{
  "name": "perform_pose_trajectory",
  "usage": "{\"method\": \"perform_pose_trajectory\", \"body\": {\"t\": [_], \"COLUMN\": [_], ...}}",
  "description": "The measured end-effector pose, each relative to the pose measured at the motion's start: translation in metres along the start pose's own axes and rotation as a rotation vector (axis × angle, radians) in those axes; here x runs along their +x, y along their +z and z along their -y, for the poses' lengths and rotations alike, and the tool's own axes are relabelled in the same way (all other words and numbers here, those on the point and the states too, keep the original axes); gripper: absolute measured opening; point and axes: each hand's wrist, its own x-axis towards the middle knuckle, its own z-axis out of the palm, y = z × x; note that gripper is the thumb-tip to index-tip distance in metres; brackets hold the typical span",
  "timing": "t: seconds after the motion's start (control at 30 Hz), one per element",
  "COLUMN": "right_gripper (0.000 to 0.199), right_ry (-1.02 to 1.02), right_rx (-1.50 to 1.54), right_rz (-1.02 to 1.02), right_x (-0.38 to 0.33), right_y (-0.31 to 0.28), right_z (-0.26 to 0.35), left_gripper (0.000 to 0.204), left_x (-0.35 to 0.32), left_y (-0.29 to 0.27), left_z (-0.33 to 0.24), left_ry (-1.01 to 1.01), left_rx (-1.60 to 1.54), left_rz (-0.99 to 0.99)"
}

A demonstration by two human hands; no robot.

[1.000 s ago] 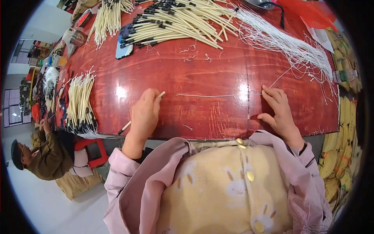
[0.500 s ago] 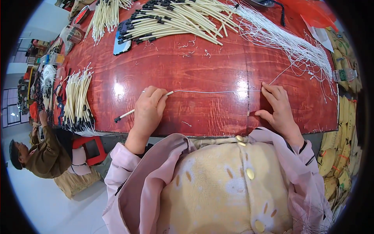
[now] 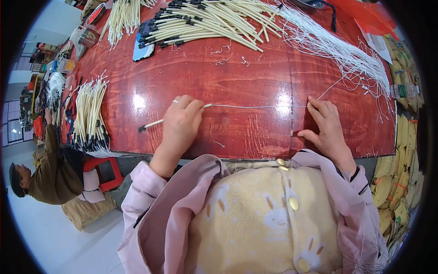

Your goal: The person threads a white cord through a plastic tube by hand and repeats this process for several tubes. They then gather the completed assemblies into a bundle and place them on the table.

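My left hand (image 3: 181, 123) grips a thin cream tube (image 3: 153, 124) with a black end, lying on the glossy red table (image 3: 246, 77). A white string (image 3: 255, 107) runs out of the tube's right end, straight across to my right hand (image 3: 325, 125), which pinches it between the fingertips. Both hands rest on the tabletop near its front edge. The middle of the tube is hidden under my left fingers.
A big heap of cream tubes with black ends (image 3: 214, 20) lies at the back, and a smaller bundle (image 3: 89, 114) at the left edge. Loose white strings (image 3: 337, 50) spread at the back right. Another person (image 3: 43, 173) sits low on the left.
The tube has slid left through my left hand, so its black end now sticks out further on the left. My right hand has stayed near the same spot with the string.
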Motion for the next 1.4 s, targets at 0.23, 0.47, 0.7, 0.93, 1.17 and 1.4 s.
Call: {"method": "perform_pose_trajectory", "body": {"t": [0.23, 0.47, 0.7, 0.93, 1.17, 1.4], "right_gripper": [0.091, 0.072, 0.025, 0.017, 0.017, 0.055], "right_ry": [-0.191, -0.177, -0.301, -0.283, -0.162, -0.048], "right_rx": [-0.094, 0.088, 0.140, 0.129, 0.160, 0.023], "right_rz": [-0.002, -0.192, -0.240, -0.287, -0.078, -0.123], "right_x": [0.026, 0.046, 0.059, 0.037, -0.026, -0.010], "right_y": [0.028, 0.028, 0.040, 0.034, -0.002, -0.018], "right_z": [0.025, 0.032, 0.040, 0.031, -0.007, -0.043], "left_gripper": [0.006, 0.017, 0.017, 0.014, 0.021, 0.026], "left_x": [0.037, 0.017, -0.032, -0.046, -0.124, -0.052], "left_y": [0.086, 0.047, 0.018, 0.001, -0.104, -0.071], "left_z": [-0.097, -0.097, -0.025, 0.010, 0.141, 0.023], "left_ry": [0.298, 0.132, -0.268, -0.228, -0.670, -0.193], "left_rx": [-0.004, 0.107, 0.045, 0.356, 0.811, 0.403], "left_rz": [0.062, -0.023, -0.037, 0.073, 0.142, -0.102]}}
